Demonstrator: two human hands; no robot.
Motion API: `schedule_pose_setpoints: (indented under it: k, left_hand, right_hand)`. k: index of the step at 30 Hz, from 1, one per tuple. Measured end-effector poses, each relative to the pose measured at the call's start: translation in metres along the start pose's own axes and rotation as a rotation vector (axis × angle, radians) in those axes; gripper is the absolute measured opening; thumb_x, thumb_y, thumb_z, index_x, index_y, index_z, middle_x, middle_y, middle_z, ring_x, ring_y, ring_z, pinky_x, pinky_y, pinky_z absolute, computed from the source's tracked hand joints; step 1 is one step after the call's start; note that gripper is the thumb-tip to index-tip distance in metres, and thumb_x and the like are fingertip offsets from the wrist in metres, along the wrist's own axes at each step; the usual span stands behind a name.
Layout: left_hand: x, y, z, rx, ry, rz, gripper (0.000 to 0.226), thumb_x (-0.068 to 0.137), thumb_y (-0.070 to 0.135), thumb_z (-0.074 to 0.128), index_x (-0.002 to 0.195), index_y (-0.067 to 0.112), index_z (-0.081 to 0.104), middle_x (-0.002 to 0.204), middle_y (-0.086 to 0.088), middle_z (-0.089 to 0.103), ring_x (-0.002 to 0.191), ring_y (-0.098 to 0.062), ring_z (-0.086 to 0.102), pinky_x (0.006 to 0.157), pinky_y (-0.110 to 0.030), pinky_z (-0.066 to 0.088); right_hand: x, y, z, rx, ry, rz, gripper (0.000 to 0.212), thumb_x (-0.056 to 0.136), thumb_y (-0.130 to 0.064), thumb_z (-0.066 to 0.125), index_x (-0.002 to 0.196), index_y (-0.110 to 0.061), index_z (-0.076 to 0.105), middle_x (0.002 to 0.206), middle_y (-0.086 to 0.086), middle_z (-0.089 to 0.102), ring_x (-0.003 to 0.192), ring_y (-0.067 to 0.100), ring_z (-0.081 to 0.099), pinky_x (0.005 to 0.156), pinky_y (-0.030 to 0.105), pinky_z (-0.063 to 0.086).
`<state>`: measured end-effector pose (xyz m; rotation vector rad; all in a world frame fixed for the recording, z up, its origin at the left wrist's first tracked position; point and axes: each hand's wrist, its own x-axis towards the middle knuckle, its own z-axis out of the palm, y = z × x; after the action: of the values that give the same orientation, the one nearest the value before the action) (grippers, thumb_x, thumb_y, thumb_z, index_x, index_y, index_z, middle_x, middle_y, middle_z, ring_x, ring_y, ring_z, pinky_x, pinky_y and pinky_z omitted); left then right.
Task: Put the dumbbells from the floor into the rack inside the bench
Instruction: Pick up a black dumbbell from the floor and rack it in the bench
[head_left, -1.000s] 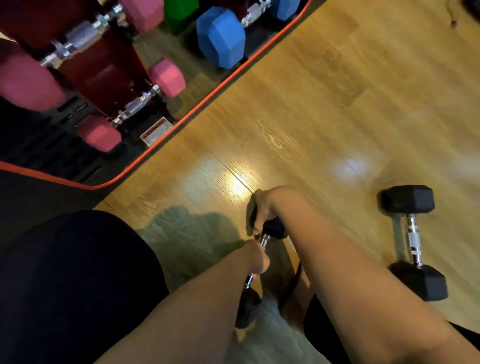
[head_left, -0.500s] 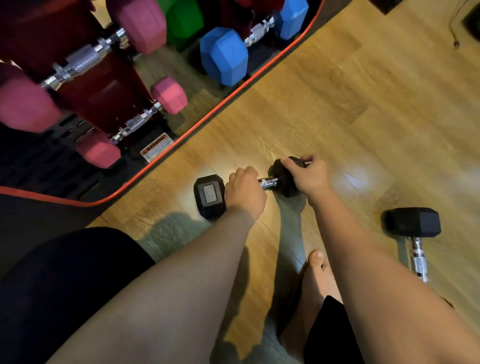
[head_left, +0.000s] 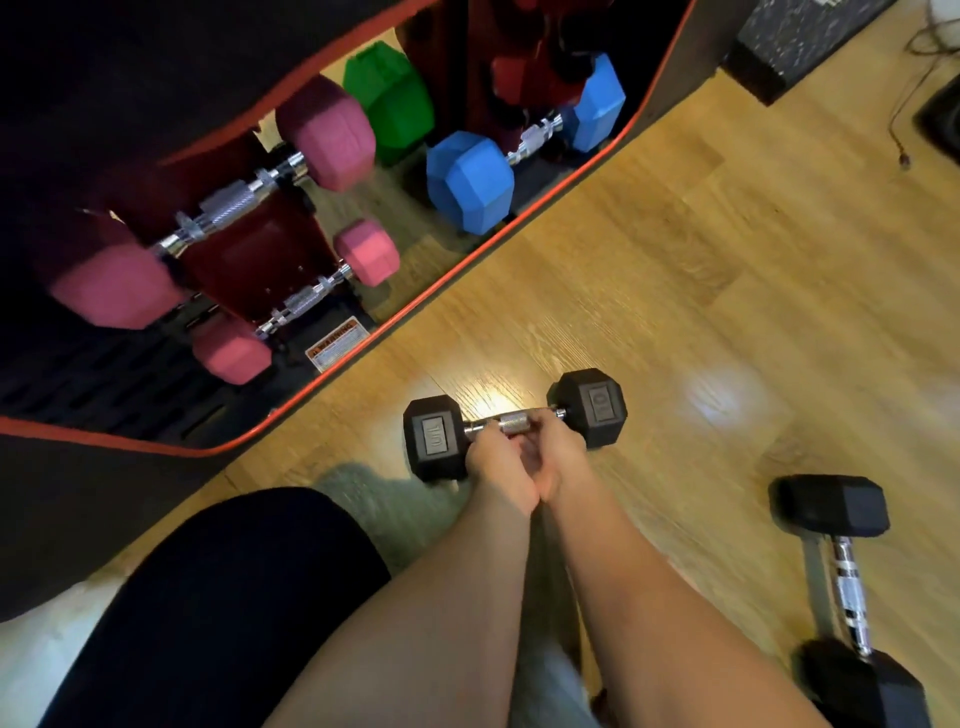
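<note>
I have both hands on the black hex dumbbell (head_left: 514, 423): left hand (head_left: 500, 467) and right hand (head_left: 558, 457) curl round its chrome handle side by side. Its long axis runs crosswise, just outside the bench rack (head_left: 249, 260), up-left. A second black dumbbell (head_left: 844, 582) lies right on the wood floor (head_left: 675, 312).

Both forearms reach forward and down, converging at wrists. Left hand (head_left: 497, 467) and right hand (head_left: 558, 451) pressed side by side, fingers curled round chrome handle of black dumbbell (head_left: 514, 422), between its two heads. Left knuckles face up. Bent knee in dark cloth at lower left.
</note>
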<state>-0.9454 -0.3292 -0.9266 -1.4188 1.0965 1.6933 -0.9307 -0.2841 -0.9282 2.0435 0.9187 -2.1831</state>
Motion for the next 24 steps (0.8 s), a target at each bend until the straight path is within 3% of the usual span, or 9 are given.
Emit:
schedule_pose_setpoints:
  k: [3,4,8,10,14,17,19,21,24]
  left_hand:
    - [0.001,0.001,0.007,-0.07,-0.006,0.012,0.037,0.098,0.04,0.051,0.103,0.005,0.061,0.089,-0.012,0.069,0.086,-0.025,0.068,0.081,-0.036,0.054]
    - [0.005,-0.001,0.008,-0.036,-0.002,0.037,0.042,0.098,0.044,0.049,0.108,0.005,0.061,0.089,-0.012,0.071,0.084,-0.024,0.069,0.076,-0.035,0.055]
    - [0.018,-0.012,0.008,0.089,0.139,0.154,0.051,0.097,0.051,0.046,0.112,0.005,0.065,0.078,-0.007,0.069,0.066,-0.017,0.065,0.053,-0.026,0.048]
    - [0.014,-0.012,0.007,0.117,0.146,0.155,0.05,0.096,0.051,0.048,0.111,0.007,0.065,0.078,-0.006,0.069,0.066,-0.016,0.065,0.051,-0.025,0.047]
    - [0.009,-0.009,0.009,0.067,0.103,0.111,0.043,0.095,0.048,0.053,0.111,0.01,0.064,0.09,-0.012,0.071,0.082,-0.023,0.069,0.067,-0.035,0.054]
    - [0.01,-0.001,0.021,0.036,0.055,0.133,0.04,0.096,0.043,0.054,0.11,0.009,0.066,0.087,-0.013,0.071,0.077,-0.024,0.068,0.064,-0.035,0.054]
    - [0.009,0.005,0.035,0.035,-0.001,0.198,0.035,0.097,0.039,0.054,0.109,0.009,0.067,0.088,-0.013,0.071,0.079,-0.025,0.069,0.075,-0.038,0.056]
    - [0.002,0.012,0.053,0.026,-0.08,0.26,0.031,0.099,0.034,0.053,0.111,0.009,0.066,0.095,-0.015,0.071,0.09,-0.027,0.07,0.089,-0.043,0.055]
    - [-0.024,0.027,0.085,-0.038,-0.22,0.317,0.023,0.102,0.026,0.049,0.112,0.011,0.062,0.102,-0.016,0.07,0.096,-0.028,0.069,0.094,-0.044,0.053]
  right_hand:
    - [0.003,-0.004,-0.006,0.075,-0.035,0.023,0.016,0.097,-0.017,0.057,0.099,-0.002,0.062,0.083,0.013,0.068,0.069,0.02,0.068,0.067,0.031,0.057]
    - [0.006,-0.002,-0.007,0.076,-0.032,0.024,0.02,0.097,-0.019,0.056,0.102,-0.001,0.062,0.082,0.012,0.067,0.07,0.021,0.066,0.067,0.032,0.056]
    - [0.015,0.002,-0.006,0.02,0.011,-0.02,0.025,0.097,-0.025,0.057,0.097,-0.002,0.065,0.07,0.007,0.067,0.051,0.013,0.061,0.043,0.023,0.048]
    - [0.019,0.003,-0.008,-0.01,0.016,-0.019,0.026,0.097,-0.028,0.056,0.096,-0.004,0.066,0.063,0.004,0.063,0.049,0.013,0.057,0.046,0.024,0.046]
    - [0.021,0.004,-0.008,0.006,-0.017,-0.017,0.027,0.097,-0.029,0.055,0.095,-0.005,0.066,0.07,0.008,0.069,0.064,0.019,0.067,0.066,0.034,0.054]
    - [0.022,-0.007,-0.002,0.1,-0.059,-0.021,0.026,0.098,-0.026,0.053,0.098,-0.002,0.064,0.062,0.006,0.064,0.058,0.019,0.06,0.058,0.033,0.047]
    - [0.024,-0.023,0.007,0.167,-0.086,-0.036,0.026,0.098,-0.025,0.053,0.102,0.0,0.063,0.062,0.008,0.064,0.058,0.022,0.06,0.058,0.035,0.046]
    - [0.025,-0.043,0.016,0.212,-0.117,-0.056,0.027,0.099,-0.025,0.052,0.105,-0.001,0.062,0.075,0.013,0.071,0.066,0.025,0.068,0.065,0.036,0.053]
    - [0.01,-0.088,0.027,0.252,-0.168,-0.151,0.022,0.1,-0.024,0.051,0.097,-0.005,0.062,0.075,0.013,0.073,0.066,0.021,0.072,0.063,0.03,0.057]
